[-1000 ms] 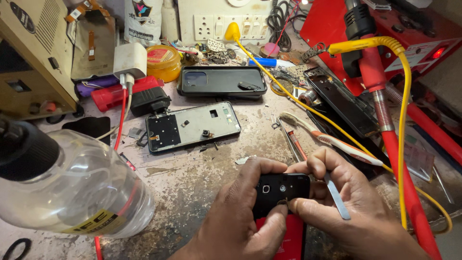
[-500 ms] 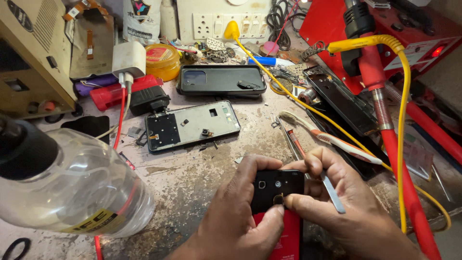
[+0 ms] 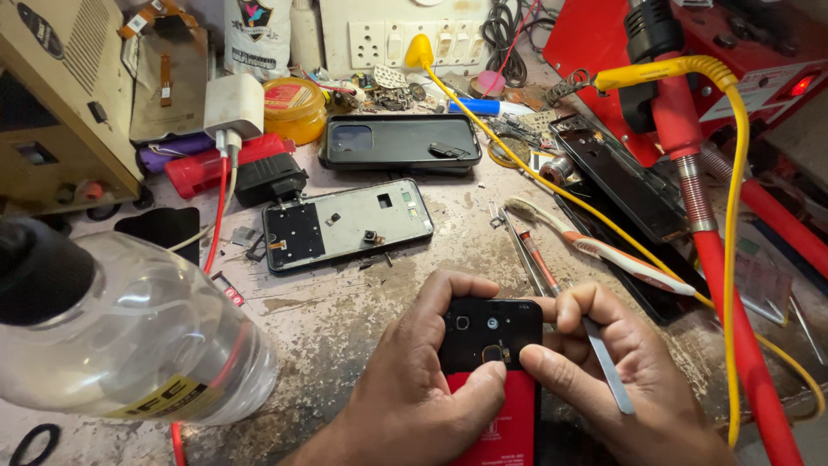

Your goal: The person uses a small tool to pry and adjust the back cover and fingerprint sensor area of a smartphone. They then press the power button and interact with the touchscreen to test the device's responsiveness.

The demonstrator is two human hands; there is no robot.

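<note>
My left hand (image 3: 414, 380) and my right hand (image 3: 621, 371) together hold a small black phone part (image 3: 490, 332) with round camera holes, low in the middle of the view. Both thumbs press on its lower edge, above a red flat piece (image 3: 504, 427). The right hand also holds metal tweezers (image 3: 608, 375) tucked under its fingers. Beyond the hands lies an opened phone frame (image 3: 345, 224) and a black phone back cover (image 3: 401, 142) on the worn bench.
A clear plastic bottle (image 3: 129, 324) lies at the left. A toothbrush (image 3: 604, 242), a yellow cable (image 3: 733, 216), red hoses (image 3: 724, 285) and a red machine (image 3: 742, 52) fill the right. A beige device (image 3: 60, 103), a white charger (image 3: 233, 103) and a yellow tin (image 3: 293, 108) stand behind.
The black part has shifted slightly lower and rightward in my hands, and both thumbs now press on its lower edge.
</note>
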